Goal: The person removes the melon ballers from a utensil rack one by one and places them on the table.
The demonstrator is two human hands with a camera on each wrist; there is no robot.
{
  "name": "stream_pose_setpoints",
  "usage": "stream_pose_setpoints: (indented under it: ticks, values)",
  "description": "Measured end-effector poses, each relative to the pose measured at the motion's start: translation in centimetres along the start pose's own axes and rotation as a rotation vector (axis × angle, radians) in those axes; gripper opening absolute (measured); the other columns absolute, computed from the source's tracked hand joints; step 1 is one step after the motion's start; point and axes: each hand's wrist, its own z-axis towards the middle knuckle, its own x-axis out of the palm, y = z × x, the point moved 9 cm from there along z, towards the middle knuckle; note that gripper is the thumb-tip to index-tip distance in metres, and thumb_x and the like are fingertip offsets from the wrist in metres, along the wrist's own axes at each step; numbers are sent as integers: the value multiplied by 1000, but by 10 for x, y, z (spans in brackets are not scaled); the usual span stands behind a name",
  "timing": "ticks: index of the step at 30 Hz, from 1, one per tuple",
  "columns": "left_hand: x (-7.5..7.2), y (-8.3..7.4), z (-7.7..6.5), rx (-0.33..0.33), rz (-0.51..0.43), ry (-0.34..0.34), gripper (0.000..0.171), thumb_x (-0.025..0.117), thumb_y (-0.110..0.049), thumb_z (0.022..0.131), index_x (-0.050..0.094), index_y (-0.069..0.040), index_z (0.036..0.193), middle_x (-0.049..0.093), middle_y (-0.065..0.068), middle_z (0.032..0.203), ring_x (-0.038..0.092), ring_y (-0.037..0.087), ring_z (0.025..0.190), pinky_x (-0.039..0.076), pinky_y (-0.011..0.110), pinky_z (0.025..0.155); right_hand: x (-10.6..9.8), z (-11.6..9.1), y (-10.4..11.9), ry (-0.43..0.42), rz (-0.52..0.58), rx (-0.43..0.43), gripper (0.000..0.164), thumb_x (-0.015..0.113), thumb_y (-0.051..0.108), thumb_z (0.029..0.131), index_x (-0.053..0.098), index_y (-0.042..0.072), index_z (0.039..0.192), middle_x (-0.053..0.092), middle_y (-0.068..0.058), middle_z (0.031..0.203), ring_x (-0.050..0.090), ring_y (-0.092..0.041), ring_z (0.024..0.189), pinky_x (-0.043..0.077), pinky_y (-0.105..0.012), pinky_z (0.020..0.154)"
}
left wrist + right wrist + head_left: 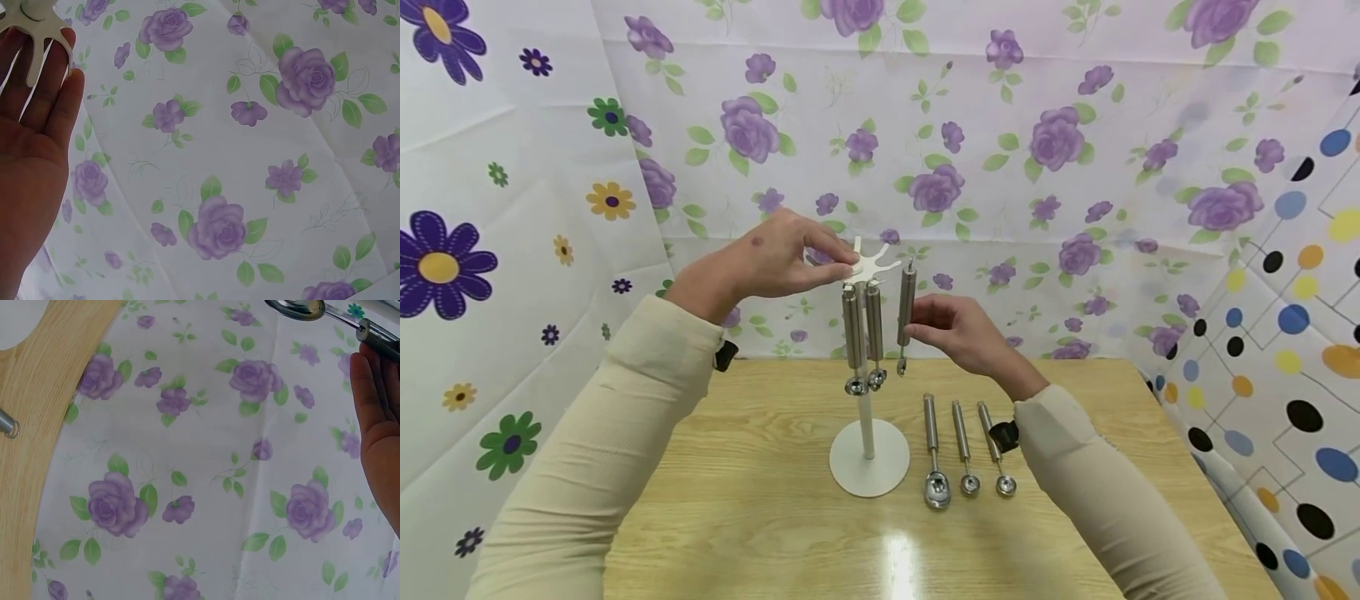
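Note:
My left hand [778, 254] holds the top of a white stand [867, 412] between thumb and fingers. In the left wrist view, the fingers lie behind the stand's curved hooks [37, 37]. Two steel scoops, one at the left [853, 329] and another beside it [874, 325], hang from the hooks. To the right of them, my right hand [958, 329] pinches a third steel scoop [906, 308] by its thick handle. It hangs upright, bowl down, its top near a hook; whether they touch I cannot tell. Its rounded bowl [297, 306] shows in the right wrist view.
Right of the stand's round base [842, 475], three more scoops lie on the wooden table [737, 492]: one with a larger bowl [937, 490], a middle one [970, 483] and a right one [1006, 485]. A flowered cloth [1000, 100] hangs behind.

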Motion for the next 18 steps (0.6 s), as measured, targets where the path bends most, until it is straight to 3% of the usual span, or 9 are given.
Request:
stream_pose_setpoints:
  ticks: [18]
  values:
    - [-1,4,0,-69,-29,57,22,70,-16,96,77,-9,115,70,9,122,65,27,114,54,44,89,-18,-27,-38,-15,-31,84,22,68,12,97,70,2,117,70,-10,105,67,-22,93,55,-33,80]
